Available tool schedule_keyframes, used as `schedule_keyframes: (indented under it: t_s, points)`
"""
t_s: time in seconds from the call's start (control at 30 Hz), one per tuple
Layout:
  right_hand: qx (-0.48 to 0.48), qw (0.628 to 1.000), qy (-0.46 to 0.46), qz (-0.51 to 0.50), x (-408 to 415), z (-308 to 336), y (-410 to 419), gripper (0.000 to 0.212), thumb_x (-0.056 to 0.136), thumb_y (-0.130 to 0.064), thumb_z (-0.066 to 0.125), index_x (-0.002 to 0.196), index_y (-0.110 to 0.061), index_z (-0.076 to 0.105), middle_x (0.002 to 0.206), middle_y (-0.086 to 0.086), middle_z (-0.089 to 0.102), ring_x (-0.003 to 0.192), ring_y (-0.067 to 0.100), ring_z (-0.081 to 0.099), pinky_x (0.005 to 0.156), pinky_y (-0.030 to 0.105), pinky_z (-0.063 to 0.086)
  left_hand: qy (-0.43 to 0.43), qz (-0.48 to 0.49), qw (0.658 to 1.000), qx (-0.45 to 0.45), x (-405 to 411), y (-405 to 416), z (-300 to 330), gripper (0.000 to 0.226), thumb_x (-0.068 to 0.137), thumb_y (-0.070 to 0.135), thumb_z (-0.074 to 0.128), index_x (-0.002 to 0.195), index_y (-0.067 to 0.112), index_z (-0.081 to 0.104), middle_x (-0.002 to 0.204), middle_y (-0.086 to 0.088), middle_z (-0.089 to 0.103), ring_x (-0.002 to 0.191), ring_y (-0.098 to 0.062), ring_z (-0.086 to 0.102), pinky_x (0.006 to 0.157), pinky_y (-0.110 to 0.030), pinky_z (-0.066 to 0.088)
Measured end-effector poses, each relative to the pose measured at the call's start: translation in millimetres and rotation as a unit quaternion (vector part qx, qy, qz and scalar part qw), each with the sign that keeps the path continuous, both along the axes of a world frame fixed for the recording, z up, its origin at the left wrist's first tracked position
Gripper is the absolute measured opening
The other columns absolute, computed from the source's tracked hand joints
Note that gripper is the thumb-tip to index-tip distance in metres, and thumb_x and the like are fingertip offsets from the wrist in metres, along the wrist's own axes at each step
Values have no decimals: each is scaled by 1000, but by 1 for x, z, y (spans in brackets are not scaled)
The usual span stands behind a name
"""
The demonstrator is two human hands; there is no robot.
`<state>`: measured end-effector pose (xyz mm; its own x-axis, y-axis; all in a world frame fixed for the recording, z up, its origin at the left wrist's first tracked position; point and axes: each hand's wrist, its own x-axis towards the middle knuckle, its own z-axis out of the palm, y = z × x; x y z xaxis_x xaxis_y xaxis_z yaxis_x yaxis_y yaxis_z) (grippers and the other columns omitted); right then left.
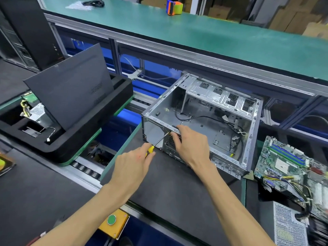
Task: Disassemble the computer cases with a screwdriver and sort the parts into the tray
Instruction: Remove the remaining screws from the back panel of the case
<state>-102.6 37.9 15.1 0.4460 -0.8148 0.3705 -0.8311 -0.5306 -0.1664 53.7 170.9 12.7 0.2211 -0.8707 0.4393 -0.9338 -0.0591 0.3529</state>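
the left hand (132, 164) is curled round the yellow handle of a screwdriver (154, 146), whose thin shaft slants up and to the right until its tip meets the near upper edge of the computer case (200, 121). the right hand (188, 144) grips that same edge of the case just beside the tip, fingers curled over the metal rim and the thumb lying against the perforated grille on the outer wall.

the case sits on a dark mat on the table (168, 189), its open side turned up, bare metal inside with a few black cables (230, 126) trailing across its floor and a drive cage along the far side. to the right of the case, near its corner, a green motherboard (291, 162) lies tilted on top of other parts, with yellow and black wires (291, 181) running over it and a perforated grey power supply box (287, 226) below it.

to the left, well apart from the case, a black foam tray (74, 142) rests on a roller conveyor (85, 170). a dark side panel (71, 96) stands tilted in one of the tray's slots, a small white-tipped cable (48, 132) lies in another compartment, and a metal part with yellow wires (33, 109) sits in the far left one. a green push button in a yellow box (111, 220) is mounted at the near edge of the table. on the raised green shelf (195, 34) behind, an orange and blue tape dispenser (174, 7) stands.
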Motion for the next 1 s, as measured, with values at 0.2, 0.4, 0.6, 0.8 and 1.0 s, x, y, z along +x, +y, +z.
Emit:
schedule_keyframes:
  t_s: [0.2, 0.4, 0.6, 0.8, 1.0]
  points:
    - [-9, 1000, 2, -7, 1, -3, 1, 31, 101, -41, 51, 112, -16, 65, 91, 3, 72, 74, 32, 68, 56, 33, 36, 781, 27, 610, 133, -13, -12, 1, 17, 92, 24, 68, 87, 12, 78, 68, -4, 62, 33, -9, 30, 29, -19, 23]
    - [-9, 1000, 8, -7, 1, -1, 0, 31, 102, -43, 48, 112, -18, 64, 93, 1, 71, 77, 31, 68, 56, 33, 35, 948, -15, 279, 153, -20, -8, 7, 28, 88, 22, 66, 108, 4, 62, 69, 0, 54, 28, -6, 27, 23, -16, 20]
    - [-4, 1000, -2, -5, 1, 0, 1, 33, 102, -44, 48, 117, -19, 64, 97, 0, 73, 80, 29, 70, 57, 32, 36, 368, 62, 922, 102, -12, -2, 3, 21, 83, 32, 78, 86, 22, 61, 75, 8, 64, 51, -7, 51, 46, -21, 36]
    - [-6, 1000, -4, -13, 1, -2, 0, 32, 101, -44, 50, 115, -19, 64, 93, 1, 73, 78, 30, 69, 57, 32, 35, 202, 29, 979, 28, -17, -23, 20, 34, 97, 55, 48, 85, 28, 65, 63, 7, 66, 55, -14, 58, 60, -39, 50]
    - [-9, 1000, 0, -1, 1, -1, 0, 30, 100, -42, 53, 112, -17, 65, 93, 2, 73, 75, 30, 69, 55, 32, 36, 514, 7, 856, 59, -29, -48, 16, 17, 99, 40, 49, 92, 25, 55, 67, 10, 53, 55, -8, 45, 55, -30, 39]
